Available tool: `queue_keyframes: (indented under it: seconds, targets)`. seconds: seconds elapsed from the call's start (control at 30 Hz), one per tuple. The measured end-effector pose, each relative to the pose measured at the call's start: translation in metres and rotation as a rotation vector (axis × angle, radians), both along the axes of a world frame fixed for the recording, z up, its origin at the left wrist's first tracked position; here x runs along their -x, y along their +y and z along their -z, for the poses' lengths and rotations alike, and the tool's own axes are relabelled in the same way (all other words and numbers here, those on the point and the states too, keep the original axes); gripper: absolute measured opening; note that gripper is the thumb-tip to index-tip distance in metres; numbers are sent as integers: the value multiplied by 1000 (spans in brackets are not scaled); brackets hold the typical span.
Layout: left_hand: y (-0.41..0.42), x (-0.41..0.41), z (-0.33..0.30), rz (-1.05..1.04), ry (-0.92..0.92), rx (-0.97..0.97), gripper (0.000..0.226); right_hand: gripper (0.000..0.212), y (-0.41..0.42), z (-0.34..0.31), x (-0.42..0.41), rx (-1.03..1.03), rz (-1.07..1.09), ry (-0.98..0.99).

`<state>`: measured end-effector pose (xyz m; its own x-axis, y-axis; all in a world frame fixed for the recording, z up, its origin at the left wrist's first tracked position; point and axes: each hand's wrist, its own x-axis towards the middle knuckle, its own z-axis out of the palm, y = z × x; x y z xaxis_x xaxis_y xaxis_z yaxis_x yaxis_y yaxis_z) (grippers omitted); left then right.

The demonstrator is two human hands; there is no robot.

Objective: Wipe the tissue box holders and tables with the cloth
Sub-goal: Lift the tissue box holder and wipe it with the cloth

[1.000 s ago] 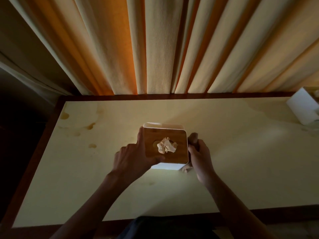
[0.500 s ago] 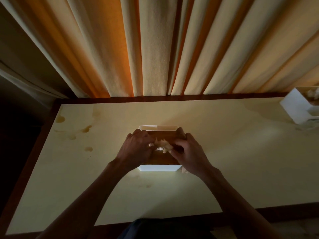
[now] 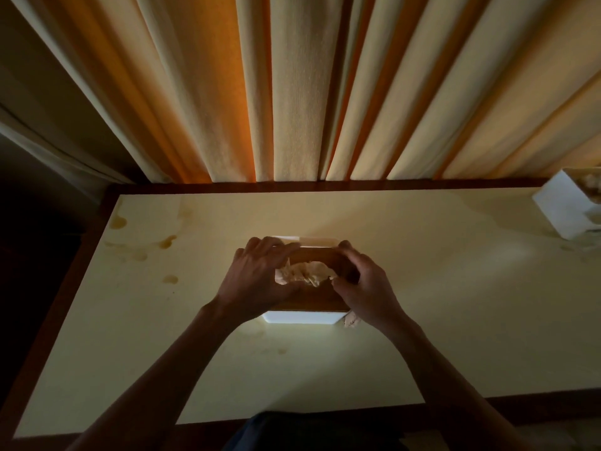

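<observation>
Since a second ago the right hand (image 3: 364, 284) has come off the holder's side and onto its top, and the left hand (image 3: 257, 278) has slid inward to meet it, so both now work at the tissue (image 3: 305, 273) that was standing free in the lid's opening. The tissue box holder (image 3: 305, 315), white-walled with a wooden lid, sits near the middle of the pale desk (image 3: 455, 304), its near wall showing below the wrists. The left grip is curled, its fingertips pinching the tissue's left end; the right grip is curled too, pinching the right end. A bit of cloth (image 3: 351, 320) peeks out under the right wrist at the holder's near right corner. Brown stains (image 3: 167, 243) dot the desk's far left. A second holder (image 3: 566, 206) stands at the far right edge, and curtains (image 3: 292, 92) hang behind.
</observation>
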<state>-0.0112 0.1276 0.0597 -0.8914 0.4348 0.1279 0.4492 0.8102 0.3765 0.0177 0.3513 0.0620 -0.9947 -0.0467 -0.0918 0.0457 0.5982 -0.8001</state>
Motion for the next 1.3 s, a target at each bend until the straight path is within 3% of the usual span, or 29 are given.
queue_keyframes:
  seconds: [0.13, 0.2, 0.27, 0.33, 0.5, 0.63, 0.87, 1.1, 1.3]
  targets:
    - [22, 0, 2, 166, 16, -1, 58, 66, 14, -1, 5, 673, 464, -298]
    - [23, 2, 7, 227, 37, 9, 48, 44, 21, 0, 7, 823, 601, -375]
    - [15, 3, 11, 223, 60, -36, 38, 17, 24, 2, 5, 733, 592, -335]
    - [5, 5, 15, 168, 100, -78, 35, 8, 20, 2, 5, 589, 516, -189]
    - [-1, 5, 30, 109, 93, -129, 41, 17, -6, 16, 13, -59, 164, 316]
    - [1, 4, 39, 94, 86, -214, 40, 26, -19, 32, 3, -344, 0, 386]
    - [2, 4, 37, 108, 84, -259, 30, 36, -23, 33, -58, -384, -27, 390]
    - [3, 3, 38, 74, 66, -247, 37, 23, -25, 31, 12, -390, 107, 378]
    - [2, 3, 39, 60, 32, -270, 33, 28, -24, 41, -42, -415, 92, 473]
